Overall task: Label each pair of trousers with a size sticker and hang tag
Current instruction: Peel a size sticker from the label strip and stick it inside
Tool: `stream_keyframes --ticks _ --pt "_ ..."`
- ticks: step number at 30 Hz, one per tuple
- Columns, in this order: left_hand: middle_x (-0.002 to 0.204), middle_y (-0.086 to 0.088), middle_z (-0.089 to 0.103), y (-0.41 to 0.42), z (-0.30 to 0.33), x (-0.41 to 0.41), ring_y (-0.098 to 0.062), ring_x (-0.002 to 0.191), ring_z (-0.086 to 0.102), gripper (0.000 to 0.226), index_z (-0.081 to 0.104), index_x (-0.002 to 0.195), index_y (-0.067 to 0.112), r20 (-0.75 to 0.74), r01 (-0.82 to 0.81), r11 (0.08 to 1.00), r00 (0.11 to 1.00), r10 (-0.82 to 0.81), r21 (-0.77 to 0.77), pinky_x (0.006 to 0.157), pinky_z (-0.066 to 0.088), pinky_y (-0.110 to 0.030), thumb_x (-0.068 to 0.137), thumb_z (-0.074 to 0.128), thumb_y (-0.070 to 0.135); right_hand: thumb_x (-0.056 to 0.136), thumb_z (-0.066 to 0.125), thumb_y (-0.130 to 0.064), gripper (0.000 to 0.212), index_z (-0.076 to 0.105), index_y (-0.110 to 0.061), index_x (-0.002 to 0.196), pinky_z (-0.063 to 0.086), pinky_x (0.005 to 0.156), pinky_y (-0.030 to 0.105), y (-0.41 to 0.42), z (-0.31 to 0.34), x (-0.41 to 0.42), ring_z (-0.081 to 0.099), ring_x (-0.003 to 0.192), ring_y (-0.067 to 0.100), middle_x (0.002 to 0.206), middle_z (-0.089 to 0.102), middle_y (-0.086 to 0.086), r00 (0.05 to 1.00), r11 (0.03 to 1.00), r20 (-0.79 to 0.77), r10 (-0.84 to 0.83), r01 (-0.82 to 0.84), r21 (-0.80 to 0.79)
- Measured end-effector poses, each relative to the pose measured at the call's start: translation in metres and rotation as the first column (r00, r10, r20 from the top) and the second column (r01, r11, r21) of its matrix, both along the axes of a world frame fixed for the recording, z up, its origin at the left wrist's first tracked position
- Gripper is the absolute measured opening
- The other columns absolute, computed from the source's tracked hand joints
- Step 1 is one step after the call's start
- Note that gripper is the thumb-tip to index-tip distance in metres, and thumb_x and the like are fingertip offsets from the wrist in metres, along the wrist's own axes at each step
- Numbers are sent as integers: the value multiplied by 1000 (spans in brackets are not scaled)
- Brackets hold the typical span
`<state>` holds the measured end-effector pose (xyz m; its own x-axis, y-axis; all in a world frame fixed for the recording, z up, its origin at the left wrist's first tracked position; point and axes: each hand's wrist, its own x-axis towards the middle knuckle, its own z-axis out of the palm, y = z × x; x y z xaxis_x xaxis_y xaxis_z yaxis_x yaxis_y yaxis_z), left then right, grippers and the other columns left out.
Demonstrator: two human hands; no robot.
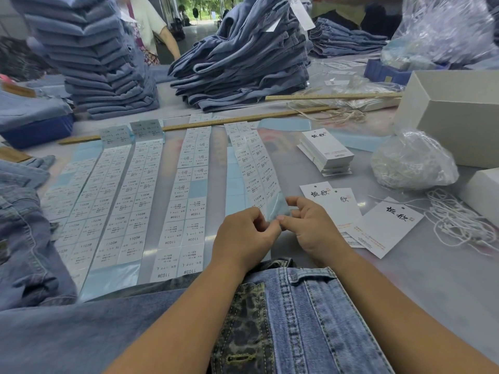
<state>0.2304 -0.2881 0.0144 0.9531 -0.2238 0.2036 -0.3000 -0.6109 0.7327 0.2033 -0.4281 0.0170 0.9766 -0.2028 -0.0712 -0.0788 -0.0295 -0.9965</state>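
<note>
Pale-blue backing strip pinched at its near end by both hands, above the waistband.

Glossy pale-blue sticker strip [256, 168], printed with white size labels, ran lengthwise away from the person, its bare near end held between the two grips. The left hand [243, 238] and right hand [310, 228] met fingertip to fingertip there, fingers curled and pinching the strip's end; whether a label was already lifted could not be told. The blue denim trousers with a leopard-print waistband lining [297, 314] lay just below the wrists, nearer than anything else. White card hang tags [388, 225] lay just right of the right hand, loose white strings [459, 220] beyond them. The grey tabotop... tabletop [432, 279] also carried more label strips and stacked jeans [102, 55] at the far side.
</note>
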Motion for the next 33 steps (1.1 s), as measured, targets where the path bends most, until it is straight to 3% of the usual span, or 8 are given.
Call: stream_keyframes --ticks 7,11,16,19,22,26,30,33 --pt "55 5 50 0 0 0 -13 57 45 31 46 56 21 -37 -24 999 999 25 25 54 34 -25 79 65 30 89 64 4 27 60 -22 97 54 79 31 2 2 -2 70 81 19 89 76 12 999 999 4 38 -38 -7" --pt "57 5 53 0 0 1 -13 58 48 28 49 58 20 -39 -40 998 998 41 43 53 33 -25 80 64 29 89 63 6 27 60 -18 100 49 62 14 2 5 -3 64 62 2 76 73 1 1000 1000 9 27 -27 -5" --pt "61 5 58 -1 1 0 -15 63 54 29 54 61 20 -54 -6 999 999 7 35 56 41 -27 81 65 38 89 63 6 29 59 -14 110 52 82 30 2 6 -4 65 82 22 98 73 18 1000 1000 -7 4 -4 6" --pt "61 5 58 -1 2 -1 -15 63 54 27 53 60 21 -62 -19 999 998 21 46 55 38 -26 79 66 34 88 63 6 29 59 -18 102 52 77 28 3 7 -5 64 78 20 97 73 19 1000 1000 -5 13 -13 4" --pt "62 5 59 -1 4 -3 -16 66 55 25 52 60 21 -48 -28 996 998 32 79 55 37 -26 78 66 32 88 64 6 30 57 -21 99 53 82 34 3 6 -4 65 81 22 94 74 18 1000 1000 -7 16 -16 1" --pt "63 3 60 -1 7 -5 -19 68 58 22 56 64 18 20 -18 987 1000 15 160 60 44 -30 79 64 32 89 63 6 30 57 -21 99 54 80 32 4 5 -3 67 83 23 94 74 17 1000 1000 -9 15 -15 2" --pt "61 1 60 -1 9 -7 -23 61 54 25 53 63 17 219 -26 952 975 -44 306 65 44 -33 78 51 36 88 65 4 27 58 -16 105 53 84 39 3 3 -2 64 81 24 94 74 17 1000 1000 -13 -11 11 -23" --pt "67 -2 62 -2 9 -7 -26 63 56 24 50 66 19 279 -25 920 956 -92 391 69 44 -35 79 45 39 87 65 4 24 62 -14 102 51 74 31 3 2 -2 63 75 19 89 74 13 1000 999 -8 -26 26 -29"
